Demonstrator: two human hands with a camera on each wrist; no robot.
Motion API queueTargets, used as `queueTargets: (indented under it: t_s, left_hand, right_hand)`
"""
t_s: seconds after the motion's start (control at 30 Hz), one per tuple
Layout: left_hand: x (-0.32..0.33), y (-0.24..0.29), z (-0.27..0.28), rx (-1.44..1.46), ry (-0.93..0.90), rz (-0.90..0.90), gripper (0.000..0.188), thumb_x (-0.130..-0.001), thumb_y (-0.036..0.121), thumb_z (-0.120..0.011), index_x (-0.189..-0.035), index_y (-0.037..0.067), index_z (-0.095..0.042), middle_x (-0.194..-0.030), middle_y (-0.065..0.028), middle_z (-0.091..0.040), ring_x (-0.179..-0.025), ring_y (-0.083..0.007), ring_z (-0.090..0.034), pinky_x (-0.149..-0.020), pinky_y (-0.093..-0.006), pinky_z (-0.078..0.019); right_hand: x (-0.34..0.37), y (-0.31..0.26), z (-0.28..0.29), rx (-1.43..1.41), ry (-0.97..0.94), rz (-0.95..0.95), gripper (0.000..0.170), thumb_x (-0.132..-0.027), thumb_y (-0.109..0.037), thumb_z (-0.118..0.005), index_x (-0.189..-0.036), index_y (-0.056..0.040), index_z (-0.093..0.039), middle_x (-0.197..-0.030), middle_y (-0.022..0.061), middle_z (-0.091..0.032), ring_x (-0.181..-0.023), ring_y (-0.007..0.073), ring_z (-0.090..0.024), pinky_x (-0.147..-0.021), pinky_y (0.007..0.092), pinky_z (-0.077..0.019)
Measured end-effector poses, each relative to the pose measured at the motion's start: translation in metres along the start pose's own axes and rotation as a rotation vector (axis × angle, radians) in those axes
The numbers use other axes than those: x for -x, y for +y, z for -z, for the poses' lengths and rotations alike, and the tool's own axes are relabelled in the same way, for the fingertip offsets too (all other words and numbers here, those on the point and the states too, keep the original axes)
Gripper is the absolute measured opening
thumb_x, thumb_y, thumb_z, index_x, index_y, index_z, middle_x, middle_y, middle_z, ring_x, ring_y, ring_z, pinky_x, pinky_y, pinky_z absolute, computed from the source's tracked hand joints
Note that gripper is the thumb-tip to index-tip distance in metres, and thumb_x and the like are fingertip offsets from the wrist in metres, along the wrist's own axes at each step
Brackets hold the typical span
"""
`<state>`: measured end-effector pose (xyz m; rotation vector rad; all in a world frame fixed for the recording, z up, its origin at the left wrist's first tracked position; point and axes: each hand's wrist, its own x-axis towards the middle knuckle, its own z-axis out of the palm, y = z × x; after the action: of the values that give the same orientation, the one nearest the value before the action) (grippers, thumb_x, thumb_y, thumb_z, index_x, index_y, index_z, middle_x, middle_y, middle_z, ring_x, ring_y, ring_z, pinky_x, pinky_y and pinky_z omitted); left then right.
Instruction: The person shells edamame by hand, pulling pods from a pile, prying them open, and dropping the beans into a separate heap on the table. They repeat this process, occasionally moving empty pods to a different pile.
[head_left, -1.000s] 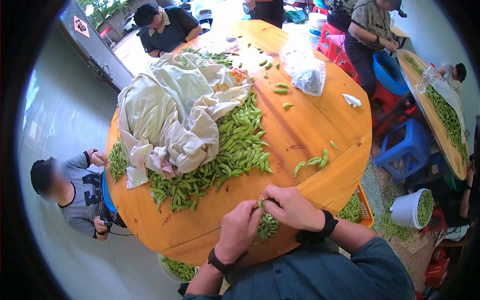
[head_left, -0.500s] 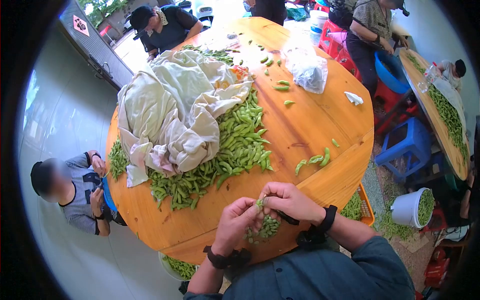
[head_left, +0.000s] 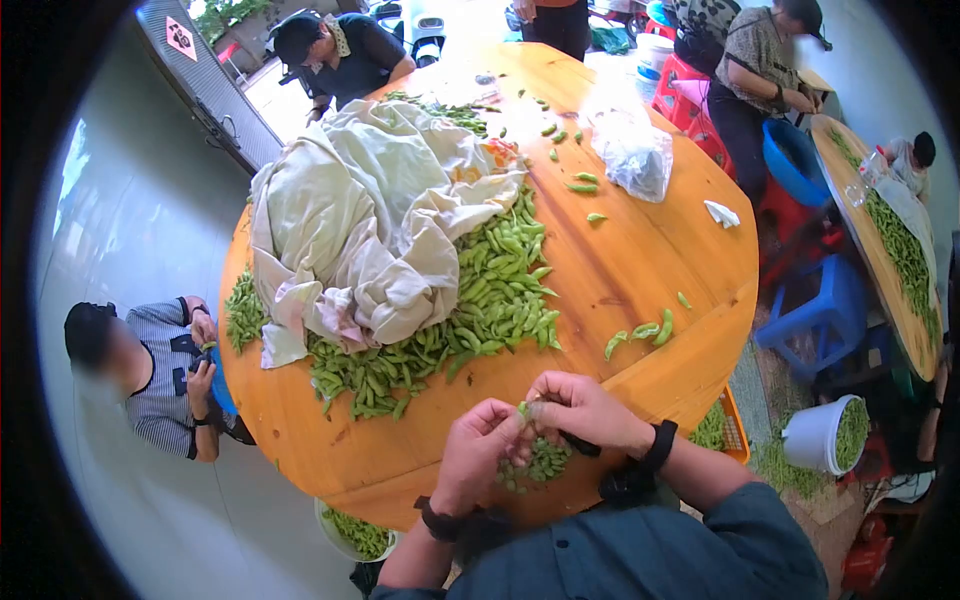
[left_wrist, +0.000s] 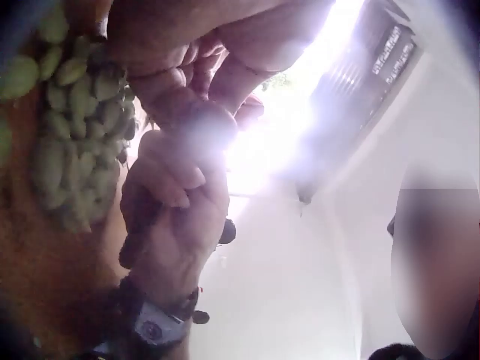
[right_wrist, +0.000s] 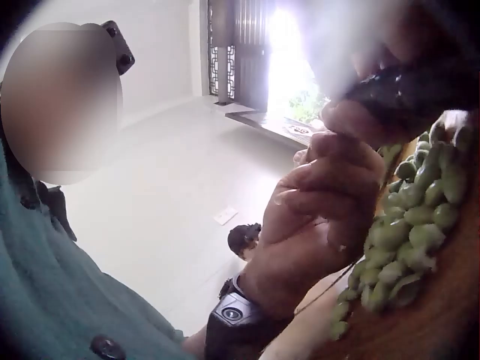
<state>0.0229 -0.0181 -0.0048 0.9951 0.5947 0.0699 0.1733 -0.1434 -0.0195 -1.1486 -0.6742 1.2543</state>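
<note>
Both hands meet over the near edge of the round wooden table [head_left: 400, 455]. In the head view my left hand [head_left: 478, 450] pinches a small green soybean pod [head_left: 523, 408] between thumb and fingers. My right hand [head_left: 583, 408] pinches the same pod from the other side, fingertips close to the left hand's; the pod is largely covered by fingers. A dark strip [head_left: 580, 444] shows under the right hand. Just below the hands lies a heap of shelled green soybeans [head_left: 547, 462], also seen in the left wrist view as beans [left_wrist: 82, 127] and in the right wrist view as beans [right_wrist: 409, 225].
A large pile of soybean pods [head_left: 500, 270] lies under a crumpled cloth [head_left: 360, 220]. Several loose pods [head_left: 645, 332], a plastic bag [head_left: 635, 155] and a tissue [head_left: 721, 213] lie farther right. An orange crate [head_left: 737, 428] and white bucket [head_left: 815, 440] stand below; other people sit around.
The head view has shifted slightly, so the table appears farther right. My hands stay together over the beans, fingers working the pod; more of the bean heap shows than a second ago.
</note>
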Motion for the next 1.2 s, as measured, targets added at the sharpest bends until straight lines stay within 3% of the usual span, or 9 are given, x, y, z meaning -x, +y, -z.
queueTargets:
  t_s: [0.03,0.13,0.53,0.6,0.73,1.1,1.2]
  left_hand:
    - [0.001,-0.001,0.001,-0.102,0.031,-0.052,0.01,-0.097,0.013,-0.06,-0.098,0.004,-0.059,-0.081,-0.0051,-0.066,-0.064,-0.0112,-0.061,-0.057,-0.0233,-0.0508]
    - [0.002,-0.002,0.003,-0.059,0.015,-0.048,0.009,-0.095,0.012,-0.062,-0.096,0.003,-0.06,-0.081,-0.0051,-0.067,-0.066,-0.0104,-0.061,-0.059,-0.0229,-0.0505]
    - [0.003,0.0,-0.001,-0.234,0.051,-0.146,0.007,-0.089,0.006,-0.07,-0.091,0.003,-0.063,-0.077,0.0005,-0.065,-0.061,-0.0044,-0.057,-0.055,-0.0195,-0.0464]
    - [0.003,0.0,-0.004,-0.404,0.073,-0.191,0.007,-0.089,0.006,-0.068,-0.091,0.002,-0.062,-0.076,0.0016,-0.063,-0.062,-0.0037,-0.056,-0.055,-0.0193,-0.0455]
    - [0.002,0.003,-0.007,-0.437,0.078,-0.179,0.008,-0.092,0.008,-0.065,-0.091,0.001,-0.062,-0.074,0.0026,-0.061,-0.063,-0.0031,-0.054,-0.056,-0.0194,-0.0448]
    - [-0.006,0.003,-0.004,-0.467,0.078,-0.146,0.013,-0.099,0.013,-0.056,-0.1,0.001,-0.061,-0.079,0.0037,-0.059,-0.067,-0.0027,-0.051,-0.059,-0.0189,-0.0422]
    - [-0.009,0.004,-0.002,-0.488,0.062,-0.126,0.014,-0.099,0.013,-0.056,-0.1,0.0,-0.061,-0.079,0.0038,-0.059,-0.067,-0.0027,-0.05,-0.059,-0.0191,-0.042]
  right_hand:
    - [0.0,-0.001,0.0,0.007,-0.007,0.007,0.012,-0.095,-0.015,-0.056,-0.099,-0.0036,-0.058,-0.078,-0.0008,-0.06,-0.064,0.0046,-0.055,-0.057,0.0208,-0.0457]
    - [0.001,-0.002,0.001,0.106,0.004,-0.01,0.017,-0.092,-0.018,-0.062,-0.098,-0.0016,-0.061,-0.079,-0.0009,-0.059,-0.065,0.0045,-0.054,-0.056,0.0214,-0.0439]
    - [-0.002,-0.015,0.006,0.168,-0.062,-0.077,0.01,-0.091,-0.011,-0.061,-0.095,-0.0018,-0.062,-0.074,-0.0019,-0.059,-0.062,0.0041,-0.056,-0.056,0.0201,-0.0466]
    - [-0.004,-0.015,0.004,0.19,-0.035,-0.085,0.009,-0.09,-0.01,-0.061,-0.094,-0.0017,-0.062,-0.073,-0.0017,-0.059,-0.061,0.0044,-0.055,-0.055,0.0203,-0.0465]
    - [-0.008,-0.007,0.005,0.261,0.033,-0.063,0.014,-0.083,-0.01,-0.061,-0.091,0.0013,-0.063,-0.069,0.0025,-0.062,-0.058,0.0075,-0.057,-0.052,0.0239,-0.0477]
    - [-0.018,-0.007,0.007,0.224,0.047,-0.085,0.014,-0.082,-0.011,-0.061,-0.089,0.0004,-0.064,-0.071,0.0032,-0.062,-0.06,0.009,-0.058,-0.054,0.026,-0.0488]
    - [-0.018,-0.008,0.008,0.394,0.081,0.001,0.015,-0.08,-0.012,-0.061,-0.089,0.0003,-0.064,-0.07,0.0041,-0.062,-0.063,0.0099,-0.059,-0.058,0.0275,-0.0489]
